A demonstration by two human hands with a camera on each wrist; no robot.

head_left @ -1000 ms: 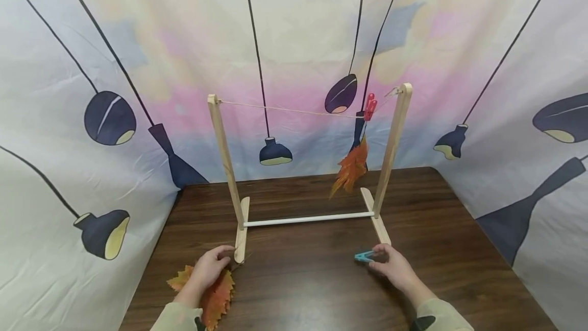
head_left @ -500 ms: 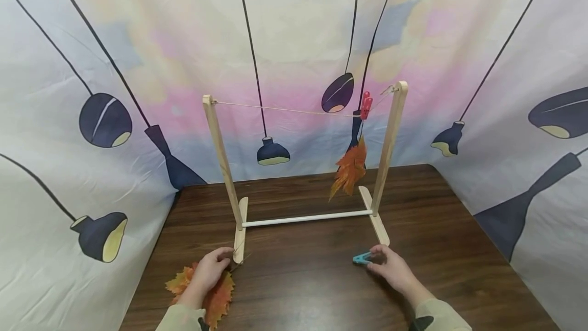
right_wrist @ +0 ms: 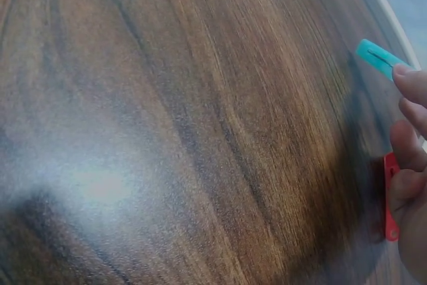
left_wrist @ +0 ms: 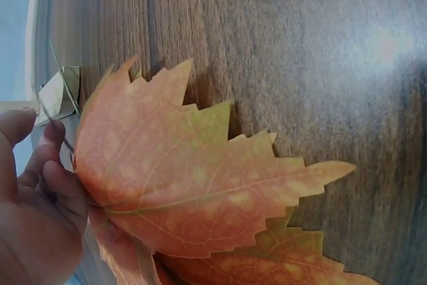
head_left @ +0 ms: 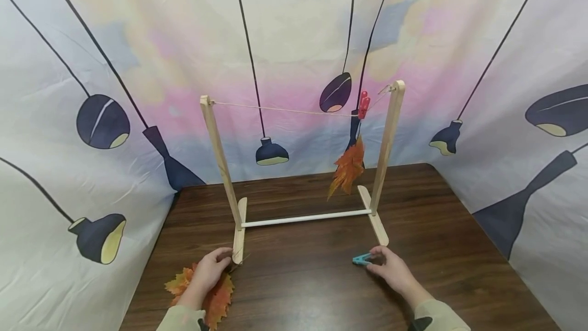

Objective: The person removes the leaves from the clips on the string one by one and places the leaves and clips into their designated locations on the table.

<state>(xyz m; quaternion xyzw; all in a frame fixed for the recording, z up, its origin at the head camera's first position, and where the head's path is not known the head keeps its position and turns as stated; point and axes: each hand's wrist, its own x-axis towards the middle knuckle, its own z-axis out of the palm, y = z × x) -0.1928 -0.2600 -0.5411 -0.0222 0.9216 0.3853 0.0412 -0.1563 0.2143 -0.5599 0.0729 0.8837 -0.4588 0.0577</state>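
Observation:
My left hand pinches the thin stems of orange-red artificial leaves, which spread beneath the hand and wrist on the table. Up close in the left wrist view, a serrated leaf fans out from the fingers, with the stems poking past them. On the other side, my right hand pinches a teal clothespin between thumb and fingers. Beside the lower fingers, a red clothespin shows in the right wrist view, partly covered by them; the head view hides it.
A wooden rack stands ahead of both hands, joined low by a white rod. Along its top runs a string, where red clothespins hold a hanging orange leaf bunch. Patterned cloth surrounds the brown table.
The head view shifts slightly, so the rack appears a little further left. Both hands keep nearly the same place and the same hold.

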